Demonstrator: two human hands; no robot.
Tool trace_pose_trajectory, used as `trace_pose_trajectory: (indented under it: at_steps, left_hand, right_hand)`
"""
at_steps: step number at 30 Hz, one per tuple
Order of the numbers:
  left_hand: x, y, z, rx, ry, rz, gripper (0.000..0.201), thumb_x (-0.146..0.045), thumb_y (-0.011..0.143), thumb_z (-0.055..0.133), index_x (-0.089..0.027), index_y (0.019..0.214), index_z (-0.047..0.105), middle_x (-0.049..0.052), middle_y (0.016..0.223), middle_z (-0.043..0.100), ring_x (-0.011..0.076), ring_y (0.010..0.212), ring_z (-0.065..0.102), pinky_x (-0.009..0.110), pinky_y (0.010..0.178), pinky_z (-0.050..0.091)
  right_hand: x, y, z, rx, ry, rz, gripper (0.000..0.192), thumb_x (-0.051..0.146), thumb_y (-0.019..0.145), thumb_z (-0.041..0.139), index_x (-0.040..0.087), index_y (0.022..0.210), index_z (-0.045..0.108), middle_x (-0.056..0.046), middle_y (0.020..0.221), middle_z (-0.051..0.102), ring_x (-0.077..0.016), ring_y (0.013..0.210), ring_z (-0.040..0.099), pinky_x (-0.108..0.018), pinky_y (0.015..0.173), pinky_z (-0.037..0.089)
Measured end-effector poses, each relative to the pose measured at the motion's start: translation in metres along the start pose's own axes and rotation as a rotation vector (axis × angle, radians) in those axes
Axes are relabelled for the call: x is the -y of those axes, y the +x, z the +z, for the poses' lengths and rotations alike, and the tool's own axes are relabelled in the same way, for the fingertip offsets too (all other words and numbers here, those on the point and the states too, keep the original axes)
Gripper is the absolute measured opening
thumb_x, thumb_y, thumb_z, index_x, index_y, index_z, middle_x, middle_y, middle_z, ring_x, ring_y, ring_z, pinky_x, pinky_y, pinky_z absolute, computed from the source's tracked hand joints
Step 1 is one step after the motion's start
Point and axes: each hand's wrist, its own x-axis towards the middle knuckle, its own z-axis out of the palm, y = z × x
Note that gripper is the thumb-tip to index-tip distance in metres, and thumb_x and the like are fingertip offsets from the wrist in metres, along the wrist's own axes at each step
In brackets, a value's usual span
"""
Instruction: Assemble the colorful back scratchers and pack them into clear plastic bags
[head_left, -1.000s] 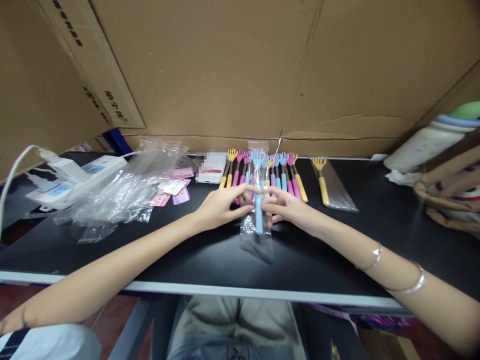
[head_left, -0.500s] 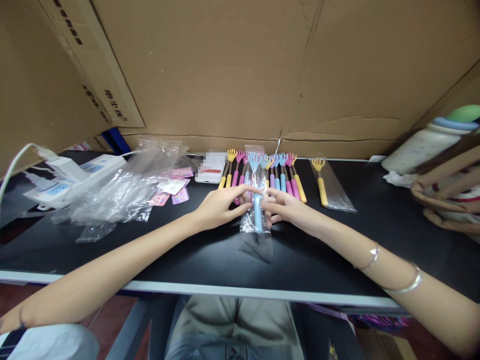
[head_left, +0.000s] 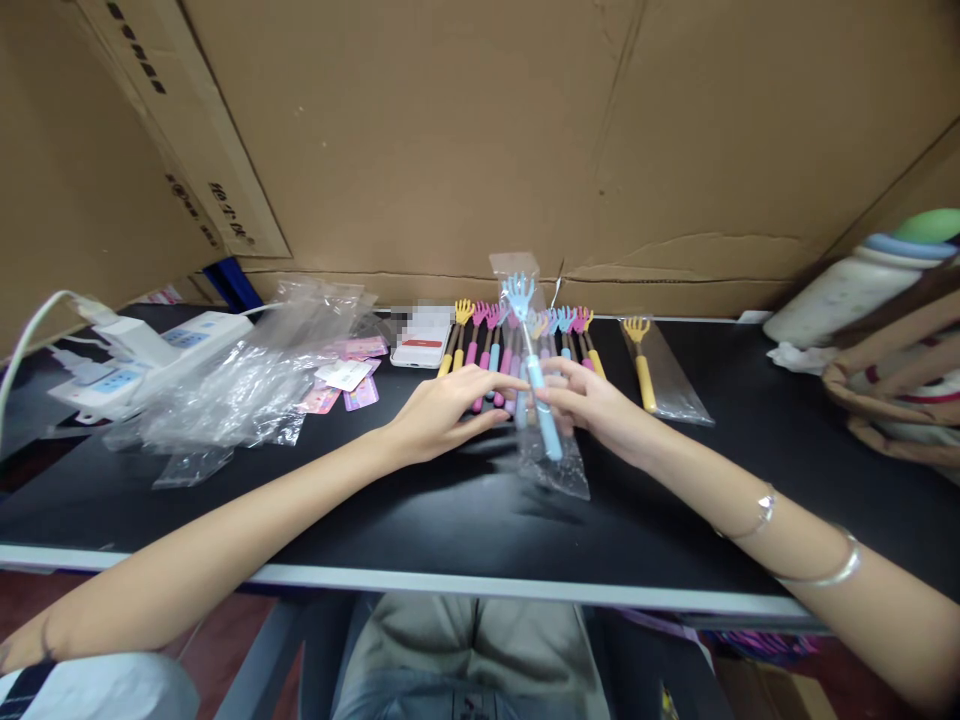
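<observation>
A light blue back scratcher (head_left: 548, 425) with a hand-shaped head lies inside a clear plastic bag (head_left: 574, 475), tilted and raised a little above the table. My right hand (head_left: 596, 405) is closed on it around the middle of the handle. On the other side, my left hand (head_left: 454, 405) has its fingers stretched out and apart, tips close to the bag; whether they touch it I cannot tell. Behind both hands lies a row of back scratchers (head_left: 478, 345) in yellow, pink, blue and purple, partly covered by the hands and bag.
To the right lies a yellow back scratcher (head_left: 643, 378) in its own clear bag. A pile of clear bags (head_left: 225, 380), small printed cards (head_left: 361, 392), a phone (head_left: 421, 345) and a power strip (head_left: 127, 370) are on the left. A bottle (head_left: 840, 290) stands far right.
My right hand has moved right with the bagged blue back scratcher, which is now raised and tilted. My left hand has stayed nearly in place, and the bag has moved away from its fingers.
</observation>
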Motion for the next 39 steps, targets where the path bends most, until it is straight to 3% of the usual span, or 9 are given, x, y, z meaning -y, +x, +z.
trace_pose_trajectory:
  at_steps: [2,5,8,11,15,20,25,34,39]
  left_hand:
    - [0.002,0.0,0.001,-0.022,0.041,0.004,0.029,-0.031,0.094,0.049,-0.025,0.121,0.057,0.002,0.095,0.063,0.0147,0.086,0.056,0.023,0.071,0.043]
    - [0.004,-0.001,0.002,-0.025,0.115,0.02,0.026,-0.026,0.092,0.05,-0.025,0.117,0.059,0.002,0.094,0.063,0.0146,0.089,0.057,0.022,0.071,0.043]
    - [0.006,-0.001,0.004,0.014,0.178,0.046,0.026,-0.023,0.091,0.05,-0.024,0.116,0.059,0.002,0.097,0.063,0.0146,0.092,0.057,0.022,0.072,0.044]
    - [0.008,0.0,0.004,0.06,0.205,0.069,0.026,-0.019,0.09,0.051,-0.023,0.115,0.059,0.002,0.102,0.063,0.0147,0.095,0.057,0.022,0.075,0.044]
    - [0.009,0.0,0.004,0.083,0.203,0.099,0.027,-0.016,0.089,0.05,-0.022,0.114,0.058,0.002,0.102,0.064,0.0151,0.098,0.056,0.023,0.079,0.045]
    - [0.01,0.0,0.004,0.09,0.19,0.106,0.025,-0.015,0.09,0.048,-0.021,0.111,0.059,0.002,0.1,0.065,0.0152,0.098,0.056,0.024,0.079,0.046]
    - [0.012,0.0,0.005,0.097,0.185,0.108,0.023,-0.015,0.09,0.048,-0.021,0.109,0.059,0.002,0.101,0.065,0.0161,0.098,0.055,0.025,0.078,0.045]
    - [0.016,0.0,0.006,0.1,0.116,0.106,0.022,-0.014,0.09,0.048,-0.021,0.107,0.06,0.003,0.1,0.065,0.0169,0.098,0.053,0.027,0.081,0.044]
    - [0.018,-0.001,0.008,0.105,0.165,0.143,0.023,-0.012,0.09,0.045,-0.021,0.105,0.061,0.003,0.105,0.064,0.0163,0.1,0.052,0.027,0.085,0.044]
  right_hand:
    - [0.009,0.001,-0.01,-0.041,-0.022,-0.031,0.047,0.04,0.07,0.073,0.02,0.107,0.051,0.002,0.075,0.062,-0.0043,0.044,0.043,-0.021,0.038,0.03]
    - [0.025,0.001,-0.035,-0.058,-0.074,-0.06,0.047,0.04,0.071,0.073,0.021,0.109,0.053,0.0,0.076,0.062,-0.0071,0.045,0.048,-0.023,0.04,0.037]
    - [0.041,-0.001,-0.067,-0.107,-0.117,-0.075,0.037,0.033,0.074,0.071,0.019,0.105,0.057,-0.002,0.08,0.061,-0.0097,0.06,0.057,-0.023,0.053,0.046]
    - [0.053,-0.005,-0.099,-0.211,-0.198,-0.069,0.027,0.024,0.079,0.065,0.016,0.104,0.058,-0.002,0.08,0.059,-0.0077,0.066,0.056,-0.022,0.06,0.044]
    - [0.054,-0.01,-0.136,-0.296,-0.328,0.018,0.031,0.019,0.086,0.059,0.015,0.117,0.056,-0.006,0.089,0.061,-0.0068,0.07,0.056,-0.024,0.064,0.043]
    - [0.045,-0.016,-0.167,-0.371,-0.457,0.168,0.036,0.018,0.088,0.056,0.015,0.123,0.054,-0.013,0.102,0.06,-0.0065,0.072,0.054,-0.025,0.064,0.043]
    - [0.035,-0.024,-0.187,-0.401,-0.529,0.239,0.031,0.018,0.086,0.059,0.013,0.117,0.058,-0.015,0.115,0.056,-0.0078,0.079,0.054,-0.023,0.064,0.043]
    - [0.017,-0.024,-0.197,-0.338,-0.38,0.386,0.025,0.017,0.082,0.063,0.015,0.107,0.059,-0.009,0.087,0.06,-0.0107,0.068,0.06,-0.027,0.067,0.047]
    - [0.02,-0.024,-0.196,-0.326,-0.473,0.437,0.034,0.022,0.084,0.062,0.015,0.116,0.054,-0.005,0.079,0.058,-0.0084,0.059,0.057,-0.029,0.067,0.047]
